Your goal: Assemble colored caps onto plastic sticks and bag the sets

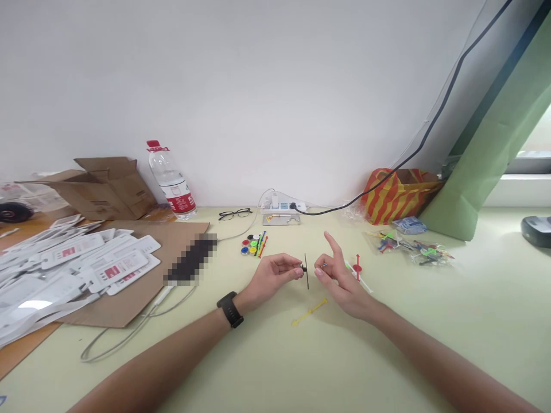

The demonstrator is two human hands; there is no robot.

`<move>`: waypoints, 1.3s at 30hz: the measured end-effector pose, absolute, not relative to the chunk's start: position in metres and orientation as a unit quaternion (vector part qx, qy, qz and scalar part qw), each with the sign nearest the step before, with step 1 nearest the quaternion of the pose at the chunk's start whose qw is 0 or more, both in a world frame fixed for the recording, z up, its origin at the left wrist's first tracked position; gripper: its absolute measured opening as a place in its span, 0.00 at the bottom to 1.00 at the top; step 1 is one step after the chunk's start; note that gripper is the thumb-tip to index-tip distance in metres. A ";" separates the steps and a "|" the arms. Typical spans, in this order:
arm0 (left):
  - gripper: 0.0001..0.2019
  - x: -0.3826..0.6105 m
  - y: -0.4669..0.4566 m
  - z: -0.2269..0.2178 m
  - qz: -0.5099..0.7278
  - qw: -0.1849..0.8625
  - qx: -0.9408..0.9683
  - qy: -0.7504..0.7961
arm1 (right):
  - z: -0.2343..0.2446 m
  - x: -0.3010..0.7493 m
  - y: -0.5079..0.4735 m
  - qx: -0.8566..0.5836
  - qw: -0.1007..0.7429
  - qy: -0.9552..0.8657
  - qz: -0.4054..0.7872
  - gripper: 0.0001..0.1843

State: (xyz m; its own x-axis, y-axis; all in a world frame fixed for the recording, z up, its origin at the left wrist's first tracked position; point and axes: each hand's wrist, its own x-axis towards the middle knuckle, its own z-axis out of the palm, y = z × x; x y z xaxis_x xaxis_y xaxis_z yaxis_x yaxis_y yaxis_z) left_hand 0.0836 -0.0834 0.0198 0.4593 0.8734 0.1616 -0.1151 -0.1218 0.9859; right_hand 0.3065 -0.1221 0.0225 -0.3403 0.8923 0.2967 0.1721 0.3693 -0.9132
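My left hand (279, 276), with a dark watch at the wrist, pinches a small black spinner (306, 270) between thumb and fingertips. Its thin black pointer stands nearly upright, on the side facing my right hand. Just right of it, my right hand (342, 281) has its index finger stretched up and its other fingers curled near the thumb. Nothing shows in that hand, and it is apart from the spinner. Below the hands lies a yellow arrow pointer (310, 312). A red arrow pointer with a round middle (357, 268) lies beyond my right hand, beside a white piece (364, 282).
Coloured discs (245, 250) and sticks (262, 245) lie behind my left hand. Bagged coloured pieces (430, 252) are at right, near a striped bag (379, 198). Further back stand a power strip (282, 205), glasses (235, 214) and a bottle (174, 183). White tags (116, 269) cover cardboard at left.
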 end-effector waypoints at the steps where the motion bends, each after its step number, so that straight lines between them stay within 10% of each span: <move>1: 0.15 0.084 -0.083 0.019 0.427 0.586 0.617 0.307 | 0.022 0.308 -0.121 -0.374 0.410 -0.715 0.425 0.20; 5: 0.14 0.083 -0.080 0.018 0.451 0.573 0.605 0.318 | 0.021 0.311 -0.117 -0.339 0.357 -0.731 0.473 0.39; 11: 0.14 0.082 -0.082 0.017 0.433 0.576 0.620 0.309 | 0.024 0.302 -0.119 -0.397 0.435 -0.652 0.477 0.19; 22: 0.13 0.084 -0.077 0.011 0.499 0.506 0.621 0.329 | 0.043 0.321 -0.115 -0.288 0.341 -0.544 0.710 0.37; 39: 0.12 0.083 -0.083 0.013 0.435 0.509 0.673 0.314 | 0.032 0.303 -0.121 -0.376 0.354 -0.616 0.594 0.20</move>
